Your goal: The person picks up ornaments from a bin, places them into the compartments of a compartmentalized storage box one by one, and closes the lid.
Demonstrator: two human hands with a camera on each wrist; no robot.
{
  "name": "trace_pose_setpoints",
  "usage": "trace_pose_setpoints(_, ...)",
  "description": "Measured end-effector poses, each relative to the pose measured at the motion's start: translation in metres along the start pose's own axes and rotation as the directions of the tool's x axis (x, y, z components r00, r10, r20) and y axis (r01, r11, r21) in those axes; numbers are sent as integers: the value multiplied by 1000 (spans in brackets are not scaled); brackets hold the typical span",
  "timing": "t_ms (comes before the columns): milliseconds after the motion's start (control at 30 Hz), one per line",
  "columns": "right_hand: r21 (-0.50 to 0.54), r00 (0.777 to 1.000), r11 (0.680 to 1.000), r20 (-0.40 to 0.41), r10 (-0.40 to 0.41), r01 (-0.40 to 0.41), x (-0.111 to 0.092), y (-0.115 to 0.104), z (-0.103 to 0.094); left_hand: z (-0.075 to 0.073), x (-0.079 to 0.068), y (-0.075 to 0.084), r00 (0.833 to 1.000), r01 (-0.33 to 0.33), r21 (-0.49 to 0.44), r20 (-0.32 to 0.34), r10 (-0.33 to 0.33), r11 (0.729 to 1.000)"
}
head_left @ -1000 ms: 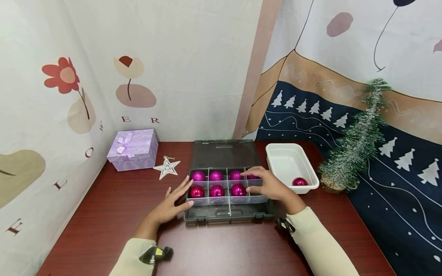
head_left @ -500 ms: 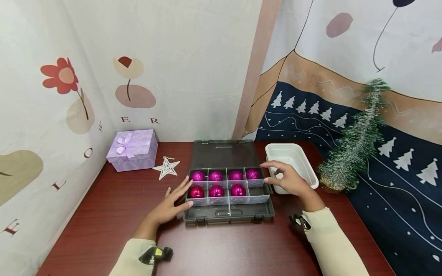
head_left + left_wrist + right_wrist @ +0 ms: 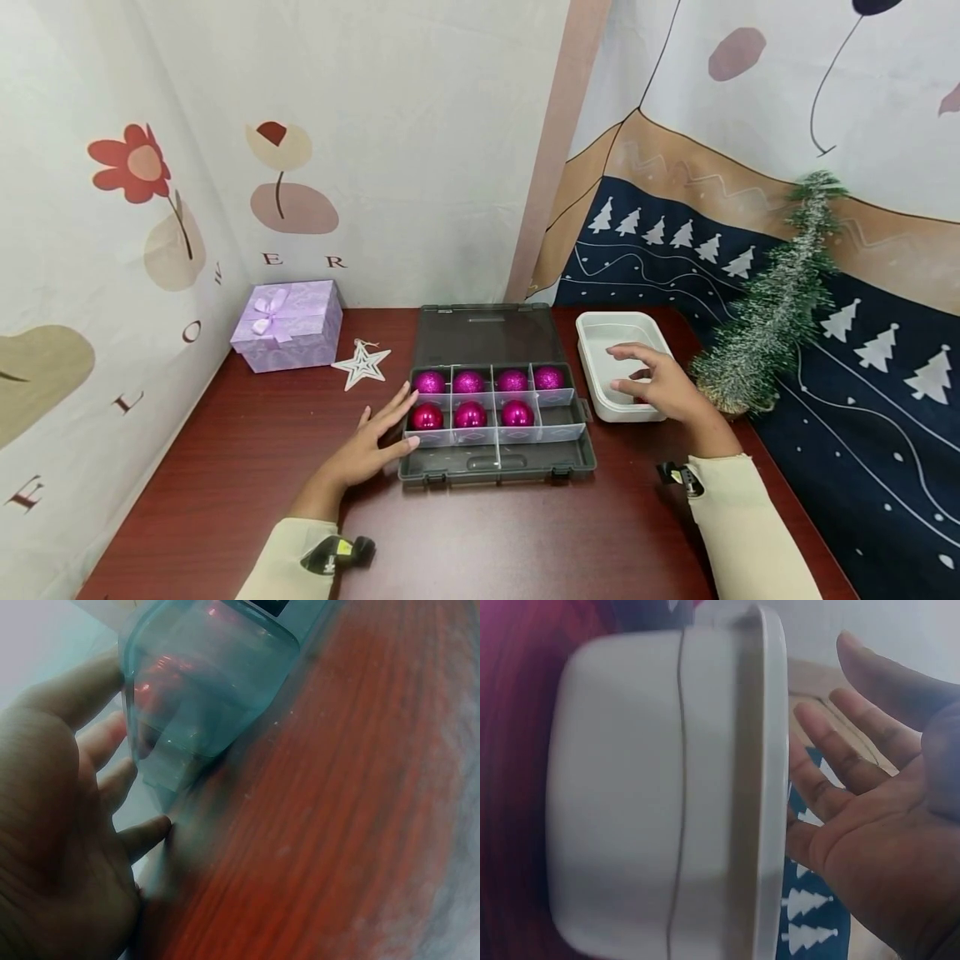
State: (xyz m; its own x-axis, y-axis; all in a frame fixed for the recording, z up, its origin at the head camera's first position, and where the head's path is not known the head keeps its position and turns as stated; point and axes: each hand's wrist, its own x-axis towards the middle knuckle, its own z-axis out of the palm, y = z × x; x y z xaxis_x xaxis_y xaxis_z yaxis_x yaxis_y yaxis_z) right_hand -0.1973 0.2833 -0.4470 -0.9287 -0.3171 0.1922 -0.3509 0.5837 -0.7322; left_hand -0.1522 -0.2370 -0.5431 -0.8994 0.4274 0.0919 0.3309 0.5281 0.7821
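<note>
Clock reference: head view, grey case at centre, 12 at the far wall cloth.
Surface edges: surface meets cloth from 8 through 12 to 4 o'clock; near edge cut off at 6.
Room to move: widest stretch lies at 6 o'clock of the case, between two sleeves; narrow gap at 3, case to tray.
Left hand: at 9 o'clock of the case, fingers spread and nearly straight, touching its side; nothing gripped.
Right hand: over the tray, thumb and fingers well apart; no object visible between them.
Hidden: a red patch in the tray, mostly covered by the right hand; tree base partly behind it. Right wrist view shows the tray's outer wall, interior out of sight.
Hard to read: left wrist view hazy; red shapes blurred through the case wall.
Grey case: lid laid back toward 12; back row, four glittery balls; front row, three shiny balls from the 9 o'clock end.
White tray: just beside the case, 2 o'clock.
Nearby: star and lilac box at 10; frosted tree at 2, beyond the tray.
</note>
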Motion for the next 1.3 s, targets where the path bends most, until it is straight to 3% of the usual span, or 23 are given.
trace_pose_setpoints(300, -44, 999, 999, 24, 34, -32, -2, 15, -19, 0, 0, 0, 1000, 1, 5, 3, -1, 1000)
trace_pose_setpoints(767, -268, 987, 958, 85, 133, -106, -2, 14, -21, -2, 1, 0, 1000, 0, 1, 4, 0, 1000)
trace_pose_setpoints(1300, -243, 984, 966, 130, 119, -85, 0, 21, -13, 0, 0, -1, 1000, -3, 8, 2, 2, 1000)
